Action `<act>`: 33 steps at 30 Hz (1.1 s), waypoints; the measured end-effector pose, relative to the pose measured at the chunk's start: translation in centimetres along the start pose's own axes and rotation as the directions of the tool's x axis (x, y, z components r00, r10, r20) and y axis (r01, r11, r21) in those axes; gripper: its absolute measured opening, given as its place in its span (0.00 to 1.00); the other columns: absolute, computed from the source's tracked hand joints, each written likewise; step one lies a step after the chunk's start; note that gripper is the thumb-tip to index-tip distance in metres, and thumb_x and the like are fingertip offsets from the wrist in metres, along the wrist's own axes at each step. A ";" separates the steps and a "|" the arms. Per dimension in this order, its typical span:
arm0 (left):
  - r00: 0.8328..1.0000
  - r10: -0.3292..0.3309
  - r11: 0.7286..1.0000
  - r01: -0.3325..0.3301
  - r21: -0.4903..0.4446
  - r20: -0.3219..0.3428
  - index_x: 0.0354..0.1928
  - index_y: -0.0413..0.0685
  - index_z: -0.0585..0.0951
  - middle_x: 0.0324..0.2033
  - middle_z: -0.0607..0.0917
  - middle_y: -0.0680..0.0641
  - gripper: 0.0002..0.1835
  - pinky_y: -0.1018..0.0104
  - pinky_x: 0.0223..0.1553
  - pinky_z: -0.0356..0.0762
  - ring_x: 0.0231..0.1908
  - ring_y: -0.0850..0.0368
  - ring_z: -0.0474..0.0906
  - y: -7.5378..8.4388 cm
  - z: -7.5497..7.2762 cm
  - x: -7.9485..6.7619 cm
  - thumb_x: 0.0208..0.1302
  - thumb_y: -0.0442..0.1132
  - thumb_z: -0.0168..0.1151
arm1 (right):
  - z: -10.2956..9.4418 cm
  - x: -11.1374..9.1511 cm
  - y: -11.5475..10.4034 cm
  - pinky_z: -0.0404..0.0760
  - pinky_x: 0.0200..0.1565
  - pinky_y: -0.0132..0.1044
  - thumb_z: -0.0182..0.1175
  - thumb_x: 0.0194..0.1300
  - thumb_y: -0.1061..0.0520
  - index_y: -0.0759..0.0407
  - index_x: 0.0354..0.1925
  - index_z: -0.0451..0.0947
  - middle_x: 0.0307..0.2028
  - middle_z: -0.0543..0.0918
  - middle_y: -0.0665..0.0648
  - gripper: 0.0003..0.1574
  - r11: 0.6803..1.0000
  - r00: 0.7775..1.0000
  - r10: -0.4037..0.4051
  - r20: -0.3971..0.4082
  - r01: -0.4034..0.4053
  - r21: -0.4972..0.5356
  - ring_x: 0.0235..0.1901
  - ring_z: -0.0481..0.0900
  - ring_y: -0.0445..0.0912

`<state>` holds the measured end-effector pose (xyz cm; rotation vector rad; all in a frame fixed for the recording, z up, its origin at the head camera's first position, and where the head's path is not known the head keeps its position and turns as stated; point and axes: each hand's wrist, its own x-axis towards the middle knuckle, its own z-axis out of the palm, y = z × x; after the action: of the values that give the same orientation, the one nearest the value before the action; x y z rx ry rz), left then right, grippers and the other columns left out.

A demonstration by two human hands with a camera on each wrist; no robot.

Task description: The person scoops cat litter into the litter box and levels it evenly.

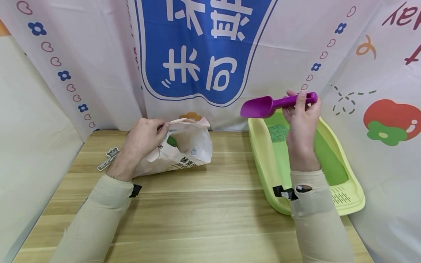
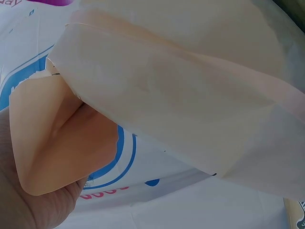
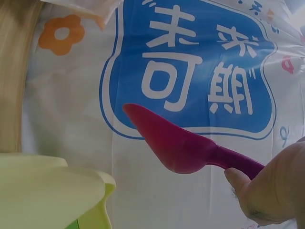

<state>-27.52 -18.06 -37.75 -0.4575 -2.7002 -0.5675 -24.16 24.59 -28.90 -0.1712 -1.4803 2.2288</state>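
Observation:
My left hand (image 1: 144, 140) pinches the torn top edge of a white printed paper-like bag (image 1: 201, 146) lying on its side, its mouth facing right. Some green material (image 1: 172, 141) shows inside the bag. In the left wrist view, the pale bag (image 2: 157, 90) fills most of the picture beside the hand (image 2: 50, 207). A purple scoop (image 1: 258, 107) is held by its handle in my right hand (image 1: 302, 126), raised above the far end of a yellow-green litter tray (image 1: 263, 171). Green granules (image 1: 278, 133) form a small heap at that end of the tray.
A small keyboard-patterned card (image 1: 107, 159) lies left of the bag, partly behind the left wrist. The wooden table (image 1: 197, 219) meets a white cloth backdrop (image 1: 108, 47) at its back edge. Another printed cloth wall (image 1: 388, 175) rises close beside the tray's right side.

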 end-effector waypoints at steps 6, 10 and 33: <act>1.000 0.003 1.000 -0.003 0.001 -0.005 0.43 0.45 0.89 0.33 0.92 0.43 0.15 0.49 0.35 0.86 0.31 0.48 0.88 0.0 0.0 0.0 0.79 0.46 0.57 | 1.0 -0.8 0.6 0.81 0.68 0.44 0.56 0.76 0.41 0.52 0.67 0.65 0.63 0.84 0.58 0.29 0.999 0.999 -0.003 0.039 0.005 -0.052 0.63 0.86 0.51; 1.000 0.001 1.000 -0.001 0.006 -0.001 0.45 0.45 0.90 0.35 0.93 0.41 0.16 0.46 0.38 0.87 0.34 0.46 0.90 0.0 0.0 0.0 0.79 0.46 0.57 | 1.6 -1.3 1.0 0.82 0.67 0.45 0.57 0.76 0.41 0.52 0.63 0.66 0.62 0.85 0.60 0.27 0.998 0.998 -0.023 0.066 0.027 -0.061 0.61 0.87 0.51; 1.000 -0.010 1.000 0.010 0.001 0.007 0.46 0.45 0.89 0.37 0.93 0.42 0.16 0.46 0.39 0.87 0.36 0.45 0.91 -0.1 0.1 -0.1 0.79 0.47 0.57 | 4.1 -4.6 3.7 0.82 0.65 0.48 0.54 0.79 0.42 0.54 0.57 0.66 0.62 0.84 0.66 0.21 0.988 0.977 -0.026 0.210 0.057 -0.143 0.63 0.86 0.54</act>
<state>-27.53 -18.08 -37.88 -0.4466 -2.7104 -0.5686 -22.58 17.96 -31.17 0.0484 -1.7453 2.1569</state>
